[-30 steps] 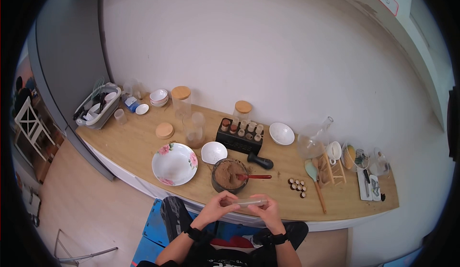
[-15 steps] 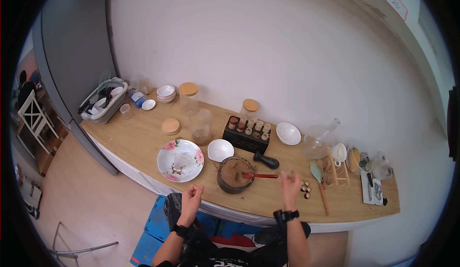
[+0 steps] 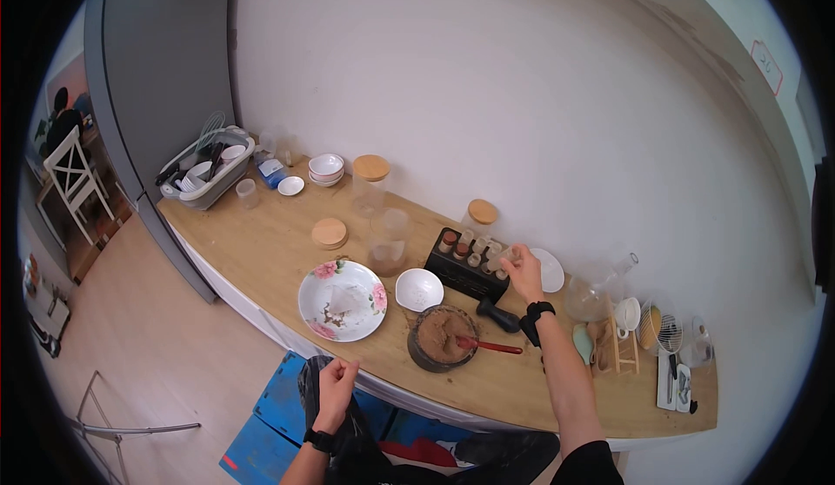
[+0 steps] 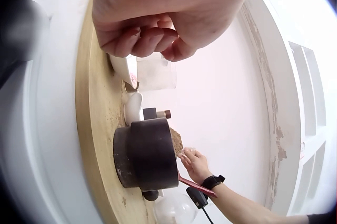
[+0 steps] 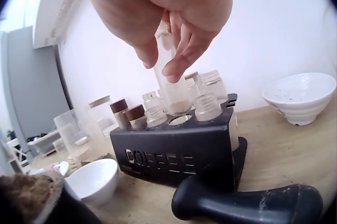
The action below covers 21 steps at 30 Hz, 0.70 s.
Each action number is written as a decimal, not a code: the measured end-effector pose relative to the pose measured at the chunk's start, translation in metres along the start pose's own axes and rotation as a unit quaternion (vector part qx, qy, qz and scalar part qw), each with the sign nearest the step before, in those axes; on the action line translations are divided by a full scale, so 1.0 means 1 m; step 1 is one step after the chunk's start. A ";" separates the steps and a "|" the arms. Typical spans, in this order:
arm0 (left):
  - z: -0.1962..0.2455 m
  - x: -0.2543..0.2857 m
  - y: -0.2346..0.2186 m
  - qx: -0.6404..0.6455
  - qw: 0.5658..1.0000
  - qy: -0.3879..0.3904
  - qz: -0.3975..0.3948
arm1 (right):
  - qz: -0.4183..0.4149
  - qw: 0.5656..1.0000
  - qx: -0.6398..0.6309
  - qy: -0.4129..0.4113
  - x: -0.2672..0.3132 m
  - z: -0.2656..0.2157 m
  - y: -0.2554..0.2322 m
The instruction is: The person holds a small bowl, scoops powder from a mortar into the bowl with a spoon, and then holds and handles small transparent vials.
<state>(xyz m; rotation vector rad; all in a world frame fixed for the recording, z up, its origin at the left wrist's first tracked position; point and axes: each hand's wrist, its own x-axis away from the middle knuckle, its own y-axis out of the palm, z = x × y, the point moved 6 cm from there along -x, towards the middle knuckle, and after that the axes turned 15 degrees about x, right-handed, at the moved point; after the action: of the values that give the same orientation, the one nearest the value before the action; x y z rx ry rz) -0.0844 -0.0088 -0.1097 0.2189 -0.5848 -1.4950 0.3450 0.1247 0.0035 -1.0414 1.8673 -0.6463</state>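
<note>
My right hand (image 3: 524, 274) grips a clear glass vial (image 5: 171, 84) with thumb and fingers, upright over a round hole of the black rack (image 5: 158, 155) marked COFFEE; a little brown matter lies at its bottom. Other vials, two with brown caps (image 5: 135, 112), stand in the rack. My left hand (image 3: 337, 389) hangs near the table's front edge, fingers curled in, with nothing visible in it (image 4: 158, 18). Between the hands sits the dark bowl (image 4: 152, 153) of brown powder, a red-handled spoon (image 3: 496, 346) in it. The floral plate (image 3: 315, 315) bears a whitish heap and brown bits.
A white bowl (image 3: 419, 290) and a black handle (image 3: 498, 315) lie by the rack. Behind are lidded jars (image 3: 370, 185) and a flask (image 3: 587, 298). A dish basket (image 3: 209, 172) stands at left; a wooden rack (image 3: 626, 352) and a white tray (image 3: 674, 382) at right.
Both hands were together at a clear tube, then parted. My right hand has moved up to the rack with a vial; my left stays near the front edge. A whitish heap has appeared on the plate.
</note>
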 end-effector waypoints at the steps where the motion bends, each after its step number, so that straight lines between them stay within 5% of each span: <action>1: 0.001 -0.001 -0.001 0.002 1.000 -0.001 0.001 | -0.013 1.000 0.015 0.004 -0.001 0.001 0.004; 6: -0.007 -0.008 -0.003 -0.003 1.000 -0.005 -0.001 | -0.107 0.993 0.037 0.029 -0.005 -0.004 0.022; 8: -0.008 -0.007 0.003 -0.005 1.000 -0.012 -0.010 | -0.127 0.983 0.119 -0.051 -0.008 -0.007 0.038; 12: -0.007 -0.008 0.003 -0.007 1.000 -0.009 -0.009 | -0.125 0.968 0.206 -0.064 -0.018 -0.013 0.049; 14: -0.004 -0.006 0.002 -0.011 1.000 -0.010 -0.004 | -0.218 0.929 0.291 -0.068 -0.020 -0.010 0.057; 21: -0.005 -0.008 0.006 -0.002 1.000 -0.009 -0.005 | -0.209 0.941 0.260 -0.065 -0.025 -0.003 0.055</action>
<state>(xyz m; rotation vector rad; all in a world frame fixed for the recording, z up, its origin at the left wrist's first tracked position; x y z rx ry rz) -0.0765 -0.0019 -0.1128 0.2061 -0.5964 -1.5094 0.3264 0.1739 -0.0255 -1.0912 1.2562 -1.2105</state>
